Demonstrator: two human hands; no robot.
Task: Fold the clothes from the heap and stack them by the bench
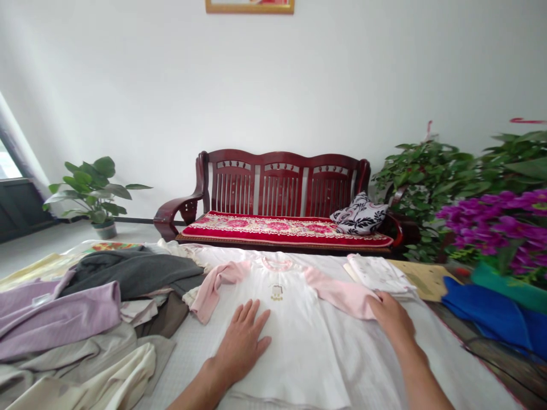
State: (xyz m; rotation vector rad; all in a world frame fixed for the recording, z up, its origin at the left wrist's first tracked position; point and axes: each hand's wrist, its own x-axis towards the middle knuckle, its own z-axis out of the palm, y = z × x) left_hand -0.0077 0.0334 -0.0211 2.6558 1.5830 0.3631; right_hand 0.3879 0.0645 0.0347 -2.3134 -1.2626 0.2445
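Observation:
A small white shirt (294, 319) with pink sleeves lies spread flat on the white table cover (431, 347), neckline away from me. My left hand (243, 341) rests flat on the shirt's lower left body, fingers stretched out. My right hand (391, 318) lies on the end of the shirt's right pink sleeve (342, 293), fingers curled over the cuff. The left pink sleeve (211, 287) trails toward a clothes heap.
A heap of clothes (85, 307) in purple, grey and cream fills the table's left. A folded white garment (378, 273) and cardboard (427, 279) lie at the right, by a blue cloth (482, 313). Behind stand a red wooden bench (277, 199), potted plants (92, 193) and purple flowers (499, 222).

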